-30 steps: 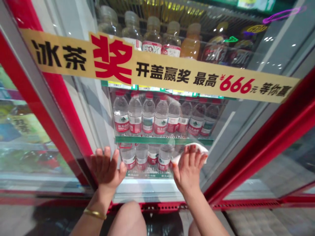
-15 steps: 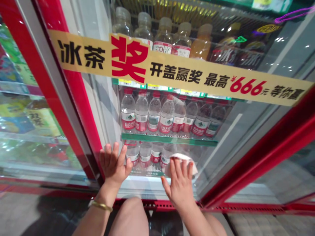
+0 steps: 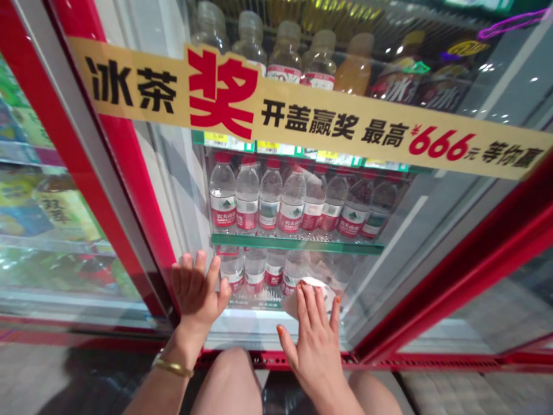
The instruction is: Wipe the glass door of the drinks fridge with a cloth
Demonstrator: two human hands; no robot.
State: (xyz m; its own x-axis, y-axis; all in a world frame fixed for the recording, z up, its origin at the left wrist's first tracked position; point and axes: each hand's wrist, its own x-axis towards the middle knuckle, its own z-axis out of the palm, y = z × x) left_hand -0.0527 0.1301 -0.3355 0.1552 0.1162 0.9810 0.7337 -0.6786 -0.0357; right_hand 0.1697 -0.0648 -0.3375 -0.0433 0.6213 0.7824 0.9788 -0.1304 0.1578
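My right hand (image 3: pixel 313 325) presses a white wiping cloth (image 3: pixel 290 302) against the lower part of a glass cooler door (image 3: pixel 242 323). Its fingers lie stretched over the cloth, with the thumb out to the left. Part of the cloth is hidden under them, and whether it is paper or fabric I cannot tell. My left hand (image 3: pixel 201 291) is open, its fingers raised and apart, at the door's lower left by the red frame (image 3: pixel 142 202). Whether its palm touches the glass I cannot tell. Behind the glass, water bottles (image 3: pixel 292 202) with red caps stand on two shelves.
A yellow promotional strip (image 3: pixel 345 118) crosses the door above my hands. Juice and tea bottles (image 3: pixel 354 63) stand behind it. Another red frame (image 3: pixel 453 265) slants along the right. My knees (image 3: pixel 231 380) are close to the cooler's red base (image 3: pixel 276 360).
My right hand and the cloth have slid slightly down and left on the glass. My left hand keeps nearly the same place. The view has shifted a little.
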